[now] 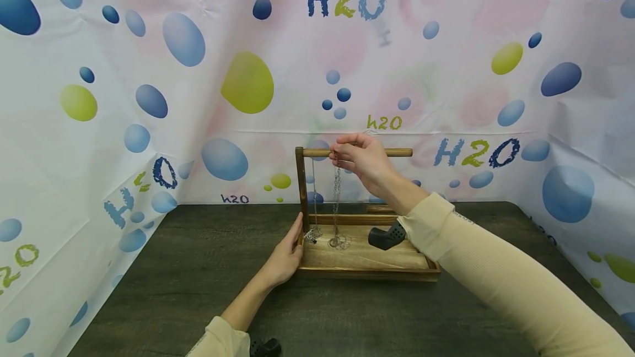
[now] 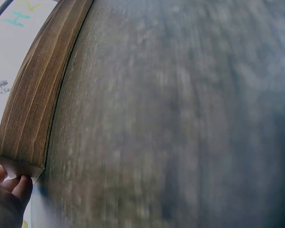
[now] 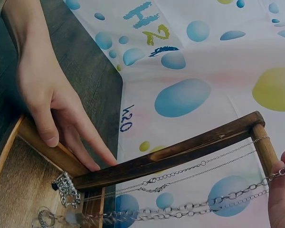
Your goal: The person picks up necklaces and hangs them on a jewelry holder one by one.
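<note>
A wooden jewelry stand [image 1: 369,274] has a shallow tray, a dark upright post [image 1: 301,189] at its left and a horizontal bar [image 1: 399,152] on top. My right hand [image 1: 364,161] is at the bar, its fingertips pinching a silver chain necklace [image 1: 337,191] that hangs down to the tray floor. Left of it, a thinner chain [image 3: 194,175] hangs over the bar near the post. My left hand [image 1: 283,258] holds the tray's left wall, thumb on the rim [image 3: 52,149] and fingers outside, by the post's foot.
Small silver pieces [image 1: 313,234] lie in the tray's left corner, and rings or loops of chain [image 1: 339,242] beside them. The stand is on a dark wood-grain table [image 1: 198,269]. Behind hangs a white sheet [image 1: 297,32] printed with coloured drops and letters.
</note>
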`<state>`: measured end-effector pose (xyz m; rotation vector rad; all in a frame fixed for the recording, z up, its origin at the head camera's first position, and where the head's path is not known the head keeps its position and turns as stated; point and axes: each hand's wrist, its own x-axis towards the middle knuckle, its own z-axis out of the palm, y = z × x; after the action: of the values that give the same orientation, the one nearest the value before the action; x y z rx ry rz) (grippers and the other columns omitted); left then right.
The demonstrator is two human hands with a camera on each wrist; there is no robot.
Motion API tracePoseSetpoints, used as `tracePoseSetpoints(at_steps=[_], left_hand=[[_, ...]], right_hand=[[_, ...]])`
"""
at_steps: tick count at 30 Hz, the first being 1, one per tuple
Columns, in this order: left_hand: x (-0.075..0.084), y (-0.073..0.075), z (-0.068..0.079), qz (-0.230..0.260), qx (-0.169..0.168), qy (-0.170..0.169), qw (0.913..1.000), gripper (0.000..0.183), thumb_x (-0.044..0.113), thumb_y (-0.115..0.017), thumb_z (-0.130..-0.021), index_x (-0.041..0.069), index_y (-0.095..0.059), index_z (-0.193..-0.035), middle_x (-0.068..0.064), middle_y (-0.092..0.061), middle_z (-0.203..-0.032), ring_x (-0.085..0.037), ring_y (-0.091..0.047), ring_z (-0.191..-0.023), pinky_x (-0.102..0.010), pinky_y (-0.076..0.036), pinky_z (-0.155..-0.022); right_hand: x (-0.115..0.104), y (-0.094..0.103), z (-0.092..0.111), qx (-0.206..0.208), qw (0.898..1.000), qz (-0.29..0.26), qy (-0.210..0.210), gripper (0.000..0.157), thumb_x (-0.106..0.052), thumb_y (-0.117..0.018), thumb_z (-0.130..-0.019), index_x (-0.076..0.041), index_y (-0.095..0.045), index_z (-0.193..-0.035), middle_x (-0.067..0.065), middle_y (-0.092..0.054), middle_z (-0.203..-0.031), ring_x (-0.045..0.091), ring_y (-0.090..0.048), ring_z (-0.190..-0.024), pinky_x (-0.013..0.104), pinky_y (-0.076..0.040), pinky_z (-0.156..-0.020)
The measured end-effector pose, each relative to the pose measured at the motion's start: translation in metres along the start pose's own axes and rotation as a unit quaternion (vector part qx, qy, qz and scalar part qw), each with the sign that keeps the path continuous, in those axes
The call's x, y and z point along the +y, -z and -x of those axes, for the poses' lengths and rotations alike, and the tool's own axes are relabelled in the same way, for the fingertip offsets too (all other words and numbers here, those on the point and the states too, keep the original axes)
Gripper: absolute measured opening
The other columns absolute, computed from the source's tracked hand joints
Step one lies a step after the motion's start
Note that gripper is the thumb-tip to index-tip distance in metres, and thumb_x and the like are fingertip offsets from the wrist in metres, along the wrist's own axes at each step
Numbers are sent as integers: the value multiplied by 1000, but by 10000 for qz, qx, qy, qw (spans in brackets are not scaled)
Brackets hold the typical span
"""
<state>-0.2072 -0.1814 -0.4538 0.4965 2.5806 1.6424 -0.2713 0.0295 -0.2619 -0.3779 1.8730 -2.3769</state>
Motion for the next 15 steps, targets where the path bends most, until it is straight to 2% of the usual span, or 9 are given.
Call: tracePoseSetpoints(at_steps=[8, 12, 15], left_hand=[[1, 0, 1, 89, 32, -12, 10000, 80, -14, -38, -98, 18, -5, -164, -16, -7, -166, -35, -24, -148, -30, -39, -52], [2, 0, 2, 136, 54, 6, 9999, 80, -13, -39, -98, 18, -6, -164, -16, -8, -166, -35, -19, -150, -32, -40, -54], [2, 0, 2, 105, 29, 26, 9999, 80, -13, -38, -99, 19, -5, -164, -15, -7, -167, -36, -24, -148, -30, -39, -52]], right_hand=[[4, 2, 1, -95, 9996, 228, 127, 8, -1, -59, -100, -2, -63, -106, 14, -68, -103, 19, -70, -87, 36, -55, -87], [6, 3, 2, -173, 9988, 412, 193, 9, -1, -59, -100, 1, -63, -108, 16, -68, -104, 22, -71, -91, 42, -54, -92], [7, 4, 4, -213, 9984, 473, 227, 11, -1, -59, -100, 3, -63, -109, 14, -69, -102, 24, -71, -94, 45, -52, -94]])
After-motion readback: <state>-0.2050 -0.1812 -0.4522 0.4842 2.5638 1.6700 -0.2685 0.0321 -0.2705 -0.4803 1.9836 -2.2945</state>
